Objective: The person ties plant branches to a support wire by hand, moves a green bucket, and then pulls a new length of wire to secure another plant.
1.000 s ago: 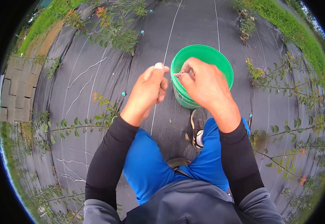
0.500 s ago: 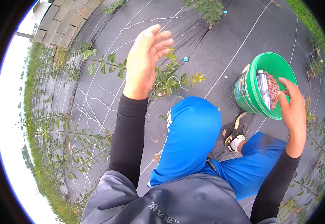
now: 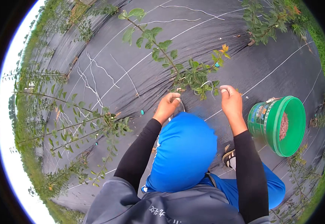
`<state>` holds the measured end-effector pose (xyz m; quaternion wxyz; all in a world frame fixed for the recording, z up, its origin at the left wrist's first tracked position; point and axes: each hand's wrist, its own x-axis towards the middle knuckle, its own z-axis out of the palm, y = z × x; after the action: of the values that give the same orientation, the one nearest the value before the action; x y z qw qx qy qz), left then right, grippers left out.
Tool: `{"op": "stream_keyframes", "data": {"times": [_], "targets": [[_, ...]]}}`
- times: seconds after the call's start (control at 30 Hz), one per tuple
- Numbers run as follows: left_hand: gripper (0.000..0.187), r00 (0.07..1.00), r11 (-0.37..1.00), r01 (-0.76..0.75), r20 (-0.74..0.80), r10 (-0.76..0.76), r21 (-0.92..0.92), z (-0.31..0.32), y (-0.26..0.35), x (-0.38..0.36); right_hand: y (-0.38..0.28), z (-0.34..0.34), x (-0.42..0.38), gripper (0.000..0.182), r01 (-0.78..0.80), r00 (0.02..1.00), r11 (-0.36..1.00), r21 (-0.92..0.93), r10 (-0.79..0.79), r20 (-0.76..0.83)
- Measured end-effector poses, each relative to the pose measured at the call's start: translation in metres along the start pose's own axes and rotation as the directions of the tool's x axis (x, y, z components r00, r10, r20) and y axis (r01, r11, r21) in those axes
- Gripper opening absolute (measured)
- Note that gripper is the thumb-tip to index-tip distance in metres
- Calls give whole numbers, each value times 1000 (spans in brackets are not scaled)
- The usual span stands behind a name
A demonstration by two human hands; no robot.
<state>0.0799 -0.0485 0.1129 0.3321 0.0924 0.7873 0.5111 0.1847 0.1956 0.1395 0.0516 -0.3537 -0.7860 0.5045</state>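
Note:
A leafy green plant [image 3: 196, 76] grows through the black ground sheet [image 3: 140, 108] in front of my knees. My left hand [image 3: 167, 107] is closed at the lower left of this plant, and what its fingers hold, if anything, is too small to tell. To the right of the leaves my right hand [image 3: 231, 102] has its fingertips pressed together beside a thin white loop [image 3: 207, 83]. Whether it grips the loop is unclear. The green bucket [image 3: 270, 121], tilted in view, stands to the right of my right hand with reddish-brown bits [image 3: 283, 126] inside.
More leafy plants stand at the left [image 3: 104, 121] and upper right [image 3: 261, 20]. White wires [image 3: 89, 80] lie on the sheet at the left. My blue-trousered knee [image 3: 186, 149] rises below my hands. Grass [image 3: 321, 52] borders the right edge.
Both hands have come down and closer together around the plant, and their fingers have closed. My right hand has left the bucket. The view has shifted, and the bucket now appears lower.

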Motion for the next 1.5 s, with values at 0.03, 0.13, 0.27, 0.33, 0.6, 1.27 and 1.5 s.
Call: {"op": "stream_keyframes", "data": {"times": [0.03,0.13,0.27,0.33,0.6,1.27,1.5], "targets": [[30,999,1000,-25,37,24,15,1,-2,5,-4,6,9,27,152,988,982,-111,-155,-16],[30,988,996,71,129,-79,62,4,-9,11,-9,24,34,27,294,956,922,-251,-285,70],[32,973,985,151,190,-134,-79,11,-36,14,-3,38,53,26,176,948,984,24,-176,263],[32,975,984,150,179,-131,-97,10,-41,10,-12,38,54,25,60,930,994,96,-90,356],[34,985,975,149,109,-132,-162,7,-61,-5,-76,47,-12,20,304,867,932,-200,-183,464],[20,741,821,-407,-380,554,401,-38,-28,42,-192,81,-21,23,417,731,883,-213,-187,657],[30,890,968,-19,-446,-98,-250,-135,-34,167,-228,4,59,32,553,790,823,-130,-468,396]]}}
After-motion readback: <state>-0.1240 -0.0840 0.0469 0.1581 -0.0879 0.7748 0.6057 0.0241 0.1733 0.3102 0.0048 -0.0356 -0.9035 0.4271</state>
